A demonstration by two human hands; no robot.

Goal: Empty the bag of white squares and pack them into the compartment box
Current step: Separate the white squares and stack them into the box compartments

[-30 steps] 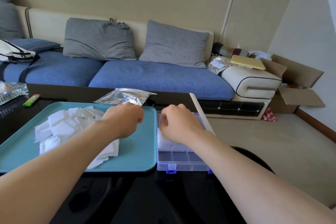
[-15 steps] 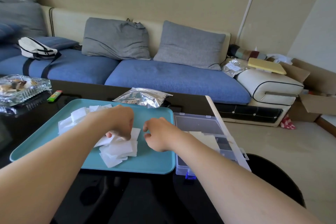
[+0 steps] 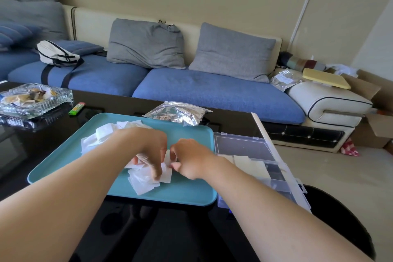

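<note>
Loose white squares [image 3: 146, 181] lie heaped on a teal tray [image 3: 187, 191] on the black table. My left hand [image 3: 148, 149] curls down onto the near heap and grips some of them. Beside it, over the tray's middle, my right hand [image 3: 189, 161] pinches a white square between thumb and fingers. The clear compartment box [image 3: 255, 155] stands open just right of the tray, with white squares [image 3: 251, 164] stacked in its middle compartments. A crumpled silver foil bag [image 3: 176, 114] lies behind the tray.
A glass ashtray [image 3: 36, 100] and a green lighter [image 3: 77, 108] sit at the table's far left. The blue sofa [image 3: 212, 91] runs behind the table. The table's right edge is just past the box, with bare floor [image 3: 340, 176] beyond.
My right hand left the box and came left onto the tray to meet my left hand at the near heap of squares. The camera has turned left.
</note>
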